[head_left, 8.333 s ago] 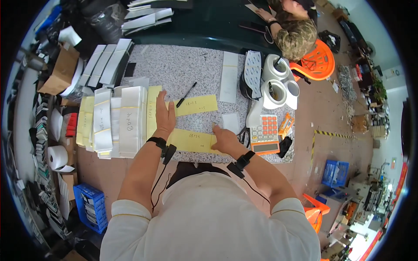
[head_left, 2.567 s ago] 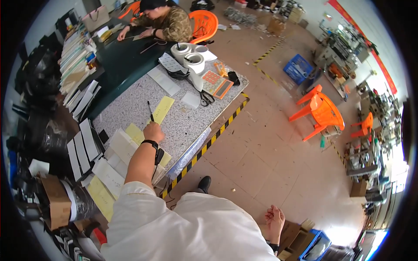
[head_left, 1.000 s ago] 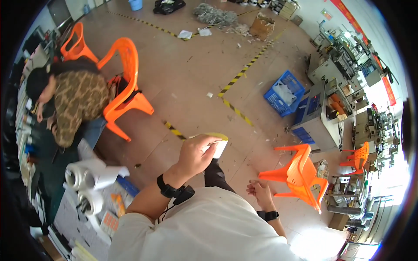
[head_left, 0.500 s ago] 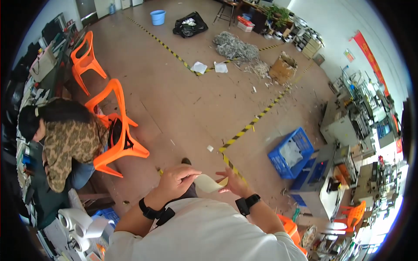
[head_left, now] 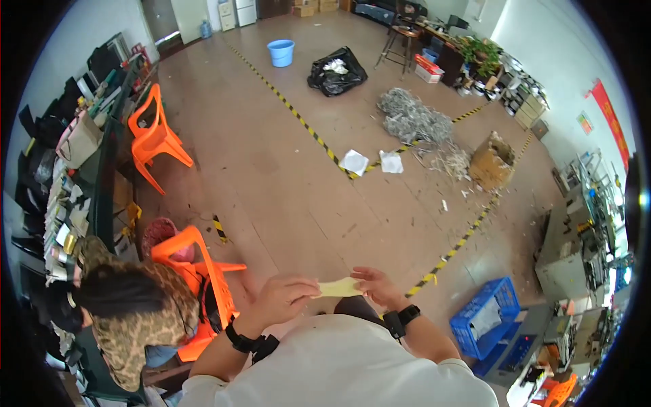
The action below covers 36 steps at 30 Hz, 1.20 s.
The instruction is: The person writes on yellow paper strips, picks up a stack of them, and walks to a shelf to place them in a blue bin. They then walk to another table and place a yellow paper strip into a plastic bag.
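A short pale-yellow strip, which looks like paper or tape, is stretched nearly straight between my two hands in front of my white shirt. At its left end, my left hand pinches it between thumb and fingers. The fingers of my right hand close on the other end. Each wrist wears a black band, and the floor lies below the strip.
On the left a person in a patterned top sits bent over a long cluttered bench, on an orange chair. A blue crate stands to the right. Ahead lie a tangled grey heap, a torn carton and a black bag.
The strip was curved, with my right fingers spread; now it is pulled straighter and both hands grip it. The surroundings have shifted down the view, and the seated person and chair appear nearer.
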Each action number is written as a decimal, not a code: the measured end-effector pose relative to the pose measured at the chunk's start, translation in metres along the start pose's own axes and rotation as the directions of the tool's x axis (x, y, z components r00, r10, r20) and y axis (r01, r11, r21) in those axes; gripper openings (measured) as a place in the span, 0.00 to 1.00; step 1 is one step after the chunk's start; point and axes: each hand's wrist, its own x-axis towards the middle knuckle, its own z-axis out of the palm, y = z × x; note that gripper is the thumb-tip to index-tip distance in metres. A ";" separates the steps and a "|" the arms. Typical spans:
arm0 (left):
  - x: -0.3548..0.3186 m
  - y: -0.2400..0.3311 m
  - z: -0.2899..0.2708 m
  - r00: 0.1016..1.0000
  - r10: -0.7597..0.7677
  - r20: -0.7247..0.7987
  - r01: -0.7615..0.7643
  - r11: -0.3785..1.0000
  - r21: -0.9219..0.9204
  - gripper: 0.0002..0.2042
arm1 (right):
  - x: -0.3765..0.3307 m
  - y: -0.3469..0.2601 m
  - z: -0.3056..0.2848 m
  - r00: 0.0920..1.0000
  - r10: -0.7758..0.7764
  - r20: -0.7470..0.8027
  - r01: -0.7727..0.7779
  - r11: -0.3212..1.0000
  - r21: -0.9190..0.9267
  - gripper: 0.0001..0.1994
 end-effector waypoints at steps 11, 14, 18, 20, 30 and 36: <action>0.160 -0.257 -0.138 0.988 -0.109 0.107 0.095 0.987 0.129 0.03 | 0.351 -0.224 0.028 0.976 0.126 0.175 -0.091 0.976 -0.196 0.26; 0.182 -0.306 -0.195 0.985 -0.174 -0.015 0.173 0.964 0.199 0.04 | 0.456 -0.284 0.072 0.943 0.188 0.273 -0.090 0.938 -0.336 0.21; 0.199 -0.380 -0.256 0.937 -0.247 -0.248 0.293 0.941 0.168 0.05 | 0.606 -0.329 0.117 0.895 0.252 0.368 0.016 0.806 -0.591 0.15; 0.203 -0.428 -0.287 0.901 -0.270 -0.339 0.332 0.933 0.141 0.06 | 0.678 -0.341 0.148 0.882 0.259 0.394 0.099 0.715 -0.692 0.12; 0.301 -0.666 -0.530 0.874 -0.287 -0.393 0.402 0.880 0.251 0.06 | 0.973 -0.465 0.292 0.906 -0.051 0.420 0.389 0.492 -0.779 0.08; 0.395 -0.814 -0.665 0.889 -0.192 -0.415 0.348 0.874 0.340 0.05 | 1.161 -0.531 0.293 0.870 -0.303 0.389 0.488 0.408 -0.772 0.06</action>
